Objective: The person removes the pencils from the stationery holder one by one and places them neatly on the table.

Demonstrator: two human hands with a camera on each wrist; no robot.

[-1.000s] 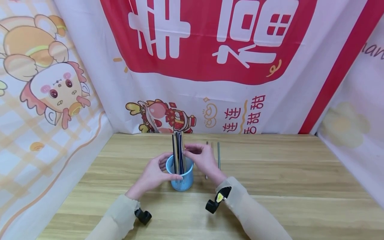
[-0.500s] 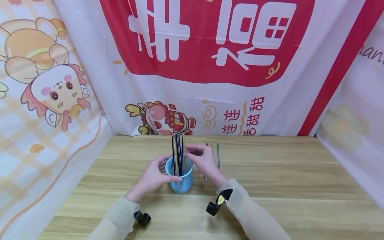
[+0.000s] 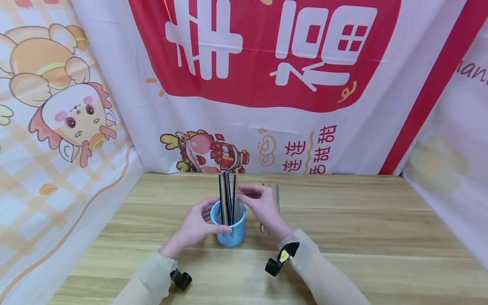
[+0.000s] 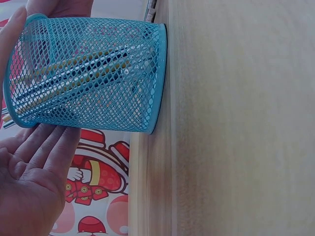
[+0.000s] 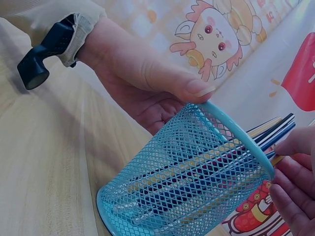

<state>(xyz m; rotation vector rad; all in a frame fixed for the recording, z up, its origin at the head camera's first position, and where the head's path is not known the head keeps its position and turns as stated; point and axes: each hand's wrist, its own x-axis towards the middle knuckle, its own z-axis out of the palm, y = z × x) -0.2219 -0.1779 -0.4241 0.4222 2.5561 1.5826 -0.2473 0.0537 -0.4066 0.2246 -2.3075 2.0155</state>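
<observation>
A light blue mesh pen cup [image 3: 233,238] stands on the table, holding several slim pencil-like sticks [image 3: 220,192], dark navy and gold, with pale lower ends. My left hand [image 3: 194,224] holds the cup from the left, its thumb on the near rim and its fingers round the far side. At the right rim, my right hand [image 3: 264,207] pinches a gold stick [image 3: 237,182] between thumb and fingers; the stick's lower part is inside the cup. In the right wrist view, the right fingertips [image 5: 295,147] close on it beside the rim.
Right of the cup, partly behind my right hand, lie a dark stick [image 3: 262,228], a gold one and a teal one [image 3: 278,195]. The wooden table [image 3: 343,220] ends at a printed cloth backdrop [image 3: 251,127]. Each wrist carries a small black camera [image 3: 181,279].
The pinched gold stick has shifted slightly right with my right hand, apart from the dark sticks. My left hand keeps its hold on the cup.
</observation>
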